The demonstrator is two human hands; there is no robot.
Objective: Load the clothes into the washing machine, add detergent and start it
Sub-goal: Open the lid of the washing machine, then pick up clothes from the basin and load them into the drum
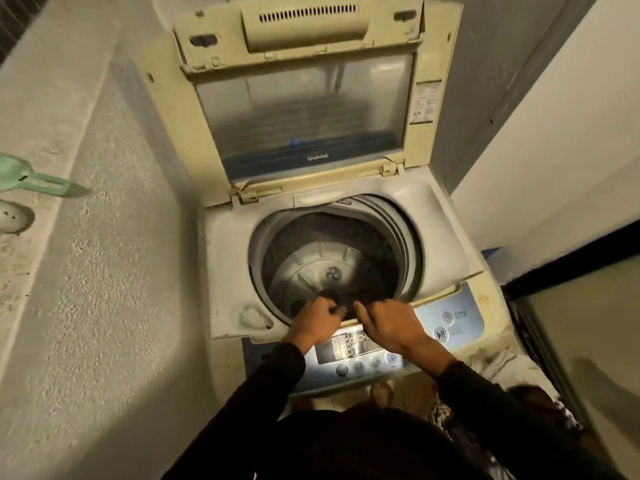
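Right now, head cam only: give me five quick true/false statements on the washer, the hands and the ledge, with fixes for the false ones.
1. The washing machine lid is shut. False: it stands raised, leaving the drum open.
2. Both hands are at the drum's front rim. True: the left hand and the right hand are both there, on a dark garment.
3. The drum is packed full of clothes. False: the pulsator at the bottom shows, with only some dark fabric around it.
4. A green scoop lies on the ledge left of the machine. True.
5. The right hand is pressing the start/pause button. False: the button is untouched, to the right of that hand.
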